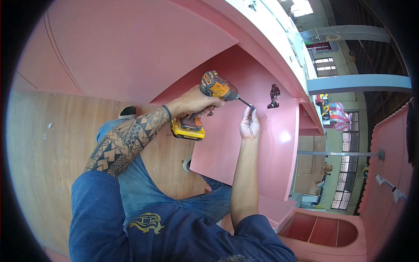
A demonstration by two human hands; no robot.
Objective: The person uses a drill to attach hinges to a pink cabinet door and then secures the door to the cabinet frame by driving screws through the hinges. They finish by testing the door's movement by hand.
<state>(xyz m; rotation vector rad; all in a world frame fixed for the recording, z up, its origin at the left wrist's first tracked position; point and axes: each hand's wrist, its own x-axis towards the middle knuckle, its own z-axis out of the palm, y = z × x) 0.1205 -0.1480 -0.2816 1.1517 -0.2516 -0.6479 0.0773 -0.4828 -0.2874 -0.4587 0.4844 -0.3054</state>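
My left hand (204, 102) is wrapped around the handle of a yellow and black cordless drill (217, 87). A long dark driver bit (245, 102) points from its chuck to the right. My right hand (250, 124) is palm up, its fingertips pinched at the tip of that bit. Whatever small part they hold there is too small to make out. Just right of the bit, a dark metal cabinet hinge (273, 96) sits against the pink panel (257, 153). A smaller metal fitting (211, 111) shows beside my left hand, partly hidden.
A large pink board (126, 48) spans the upper left, above the wood-look floor (56, 144). Pink cabinet edges (262, 46) rise close above the drill. At lower right stands a pink unit with a rounded opening (325, 229). Grey bars (358, 83) cross the right side.
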